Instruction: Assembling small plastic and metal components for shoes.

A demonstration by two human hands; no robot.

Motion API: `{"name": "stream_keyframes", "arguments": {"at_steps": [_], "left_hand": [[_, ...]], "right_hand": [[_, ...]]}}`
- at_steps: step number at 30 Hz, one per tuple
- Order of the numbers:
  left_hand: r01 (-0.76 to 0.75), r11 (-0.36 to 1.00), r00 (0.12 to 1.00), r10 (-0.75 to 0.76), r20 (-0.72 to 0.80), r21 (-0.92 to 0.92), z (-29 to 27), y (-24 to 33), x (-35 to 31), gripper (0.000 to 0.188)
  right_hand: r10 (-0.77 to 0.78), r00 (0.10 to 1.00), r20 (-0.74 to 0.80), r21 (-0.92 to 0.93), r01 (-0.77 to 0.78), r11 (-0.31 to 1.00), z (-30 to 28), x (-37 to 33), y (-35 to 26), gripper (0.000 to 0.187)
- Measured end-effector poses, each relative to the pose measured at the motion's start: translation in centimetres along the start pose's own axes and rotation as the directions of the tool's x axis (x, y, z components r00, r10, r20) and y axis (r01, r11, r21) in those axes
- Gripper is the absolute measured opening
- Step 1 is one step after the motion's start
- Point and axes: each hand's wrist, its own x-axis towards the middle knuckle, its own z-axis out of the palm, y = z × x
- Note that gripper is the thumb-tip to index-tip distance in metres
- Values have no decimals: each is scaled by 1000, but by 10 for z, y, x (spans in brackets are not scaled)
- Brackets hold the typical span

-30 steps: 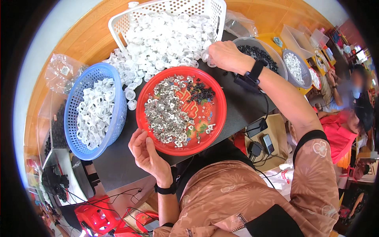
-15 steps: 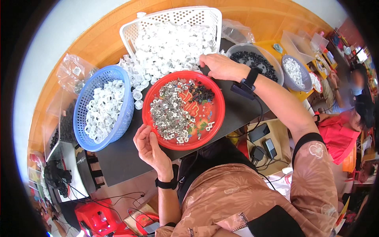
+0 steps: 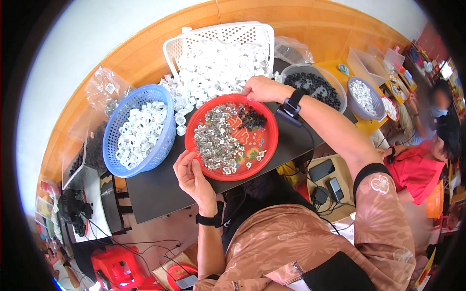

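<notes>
A round red tray (image 3: 266, 160) lies at the table's near edge. Small clear-and-metallic pieces (image 3: 216, 138) cover its left and middle, and tiny black parts (image 3: 253, 119) are heaped at its far right. My right hand (image 3: 268, 90) is at the tray's far rim, beside the loose white plastic parts (image 3: 218, 63). Its fingers are bent down and drawn together; what lies between the tips is hidden. At the tray's near-left rim, my left hand (image 3: 195, 178) is turned partly up with fingers curled toward the thumb. Anything held there is too small to make out.
A blue basket (image 3: 169, 131) of white parts stands left of the tray. Behind lies a tipped white basket (image 3: 268, 41), spilling parts. A clear tub (image 3: 343, 99) of black parts sits right. Cables and phones (image 3: 321, 169) lie below; people (image 3: 417, 165) sit farther right.
My right hand has drawn back from the white pile toward the tray's far rim. The whole view has shifted slightly. My left hand stays by the near-left rim.
</notes>
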Motion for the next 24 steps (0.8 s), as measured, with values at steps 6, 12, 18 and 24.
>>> {"name": "stream_keyframes", "arguments": {"at_steps": [6, 12, 18, 24], "left_hand": [[-12, 1000, 1000, 12, -4, 21, 0, 0, 0, 17], [-21, 1000, 1000, 21, -13, 9, 2, -1, 4, 19], [-2, 1000, 999, 2, -34, -2, 2, -5, 4, 17], [-5, 1000, 1000, 6, -30, 27, 0, 0, 2, 16]], "right_hand": [[112, 990, 86, 110, -121, 986, 1, 7, 3, 23], [236, 961, 145, 371, -274, 887, 2, 9, 16, 21], [243, 970, 8, 91, -243, 966, -6, 4, 3, 27], [-18, 951, -308, 321, 121, 939, -22, -40, -43, 19]]}}
